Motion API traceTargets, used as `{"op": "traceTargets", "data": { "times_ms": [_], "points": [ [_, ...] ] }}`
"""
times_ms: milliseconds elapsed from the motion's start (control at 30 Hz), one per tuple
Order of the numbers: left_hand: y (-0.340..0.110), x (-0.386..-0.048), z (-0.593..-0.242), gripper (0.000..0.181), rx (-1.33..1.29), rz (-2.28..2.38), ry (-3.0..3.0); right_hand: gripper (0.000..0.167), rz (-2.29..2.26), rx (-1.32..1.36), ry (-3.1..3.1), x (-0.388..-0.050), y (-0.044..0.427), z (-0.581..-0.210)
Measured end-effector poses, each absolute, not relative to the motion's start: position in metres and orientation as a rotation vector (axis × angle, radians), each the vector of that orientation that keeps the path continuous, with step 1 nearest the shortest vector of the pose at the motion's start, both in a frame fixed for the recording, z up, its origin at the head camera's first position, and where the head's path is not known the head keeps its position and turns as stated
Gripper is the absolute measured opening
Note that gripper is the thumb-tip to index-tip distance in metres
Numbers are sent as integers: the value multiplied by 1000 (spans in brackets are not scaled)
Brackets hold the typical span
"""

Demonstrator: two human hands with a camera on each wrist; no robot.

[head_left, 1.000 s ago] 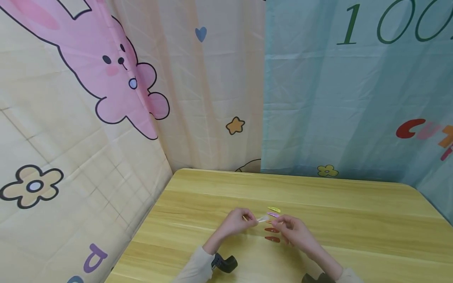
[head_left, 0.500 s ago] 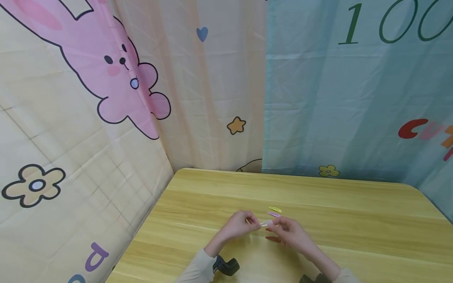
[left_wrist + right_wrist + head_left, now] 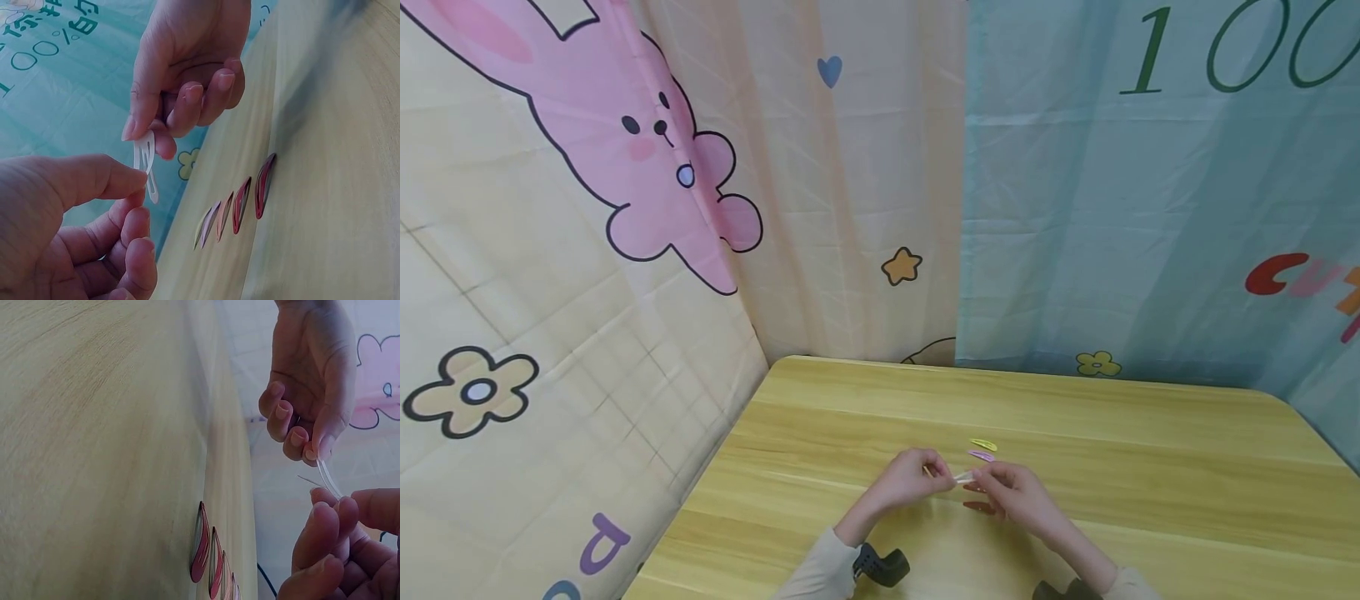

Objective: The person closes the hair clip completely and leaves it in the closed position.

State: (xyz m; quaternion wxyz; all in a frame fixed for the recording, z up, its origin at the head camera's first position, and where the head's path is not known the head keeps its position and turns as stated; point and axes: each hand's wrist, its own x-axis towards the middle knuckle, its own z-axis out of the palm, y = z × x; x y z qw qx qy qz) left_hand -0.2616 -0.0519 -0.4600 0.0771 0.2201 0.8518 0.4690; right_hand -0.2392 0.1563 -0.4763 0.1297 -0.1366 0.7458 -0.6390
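Between the two hands is a white snap hair clip (image 3: 144, 152), held above the table. My left hand (image 3: 912, 480) pinches one end between thumb and index finger; my right hand (image 3: 1019, 498) pinches the other end the same way. Seen from the right wrist, the clip's thin prong stands apart from its curved frame. Below lie a yellow clip (image 3: 984, 445), a purple clip (image 3: 981, 456), an orange clip (image 3: 224, 217), a red clip (image 3: 241, 205) and a dark red clip (image 3: 265, 186) in a row. In the head view my right hand partly covers the nearer clips.
The wood-grain table (image 3: 820, 408) reaches back to printed curtains (image 3: 865, 183) on the left and behind. Dark wrist mounts (image 3: 883, 567) sit at both wrists, close above the tabletop.
Both hands have come slightly nearer the person with the white clip. The gap between them has narrowed, and the right hand now covers more of the row of clips.
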Motion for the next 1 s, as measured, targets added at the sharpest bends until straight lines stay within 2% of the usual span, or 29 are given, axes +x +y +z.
{"op": "traceTargets", "data": {
  "times_ms": [1000],
  "points": [
    [-52, -258, -466, 16, 596, 1481, 2402, 32, -1841, -435, 2168, -235, 155, -469]
  ]
}}
